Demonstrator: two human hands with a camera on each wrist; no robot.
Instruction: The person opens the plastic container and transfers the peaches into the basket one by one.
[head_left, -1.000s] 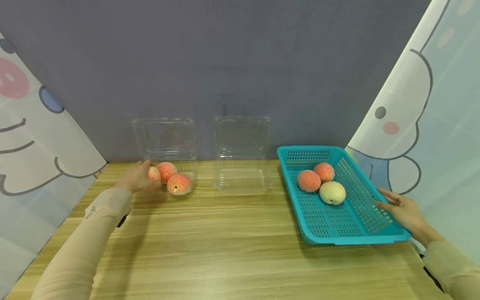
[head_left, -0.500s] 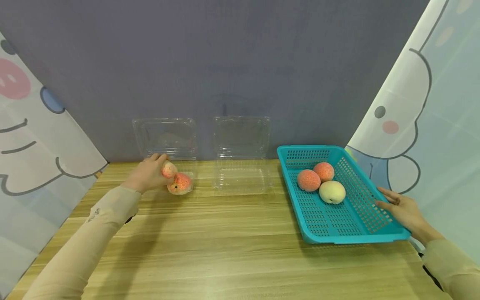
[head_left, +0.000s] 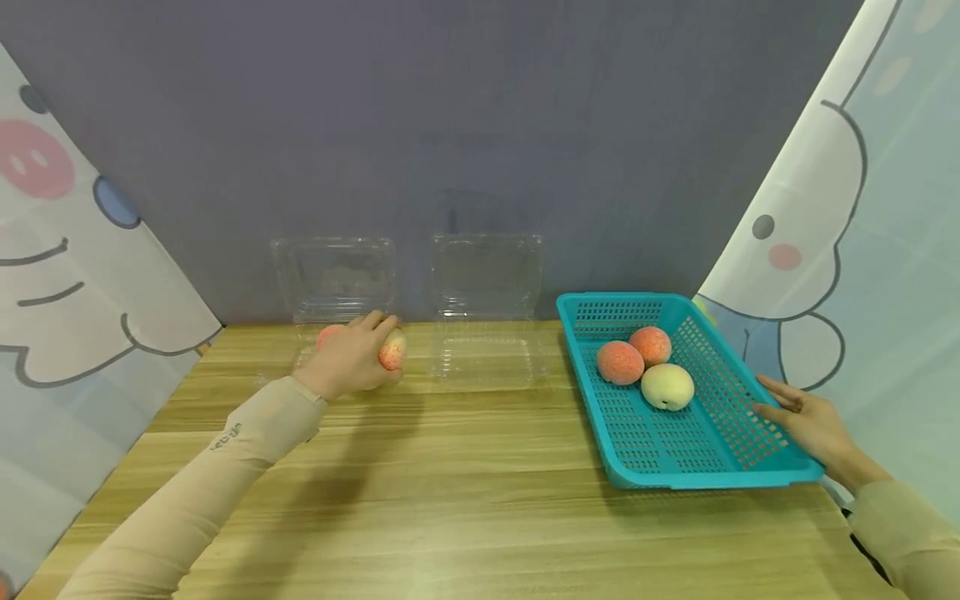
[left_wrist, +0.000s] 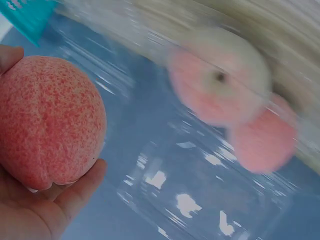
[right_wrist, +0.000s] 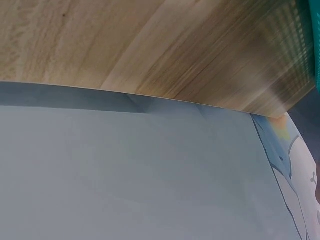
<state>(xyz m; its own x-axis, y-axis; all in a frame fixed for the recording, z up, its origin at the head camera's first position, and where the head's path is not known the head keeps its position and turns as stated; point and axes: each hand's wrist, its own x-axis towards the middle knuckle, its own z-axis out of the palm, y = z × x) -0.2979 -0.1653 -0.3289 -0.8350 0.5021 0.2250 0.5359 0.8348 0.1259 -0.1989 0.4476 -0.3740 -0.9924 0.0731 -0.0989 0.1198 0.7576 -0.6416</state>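
My left hand (head_left: 343, 360) grips a reddish peach (head_left: 393, 350), raised in front of the left clear plastic clamshell box (head_left: 333, 250). In the left wrist view the held peach (left_wrist: 50, 120) fills the left side, with thumb and fingers around it. Two more peaches sit at that box: a blurred pale-pink one (left_wrist: 215, 75) with a dark stem spot, and a pinker one (left_wrist: 265, 135). The head view shows only part of one peach (head_left: 328, 335) behind the hand. My right hand (head_left: 806, 425) holds the right rim of a teal basket (head_left: 716, 482), thumb on the inner side.
Inside the basket lie two red peaches (head_left: 620, 362) (head_left: 650, 344) and a pale yellow one (head_left: 667, 387). A second clear clamshell box (head_left: 487, 358), lid raised, stands mid-table against the grey backdrop (head_left: 480, 125). The wooden table's (head_left: 450, 500) edge (right_wrist: 150, 95) shows below the right wrist.
My left hand has carried the peach rightward from the left box's left side, passing in front of the other peaches. The right hand and basket have stayed in place.
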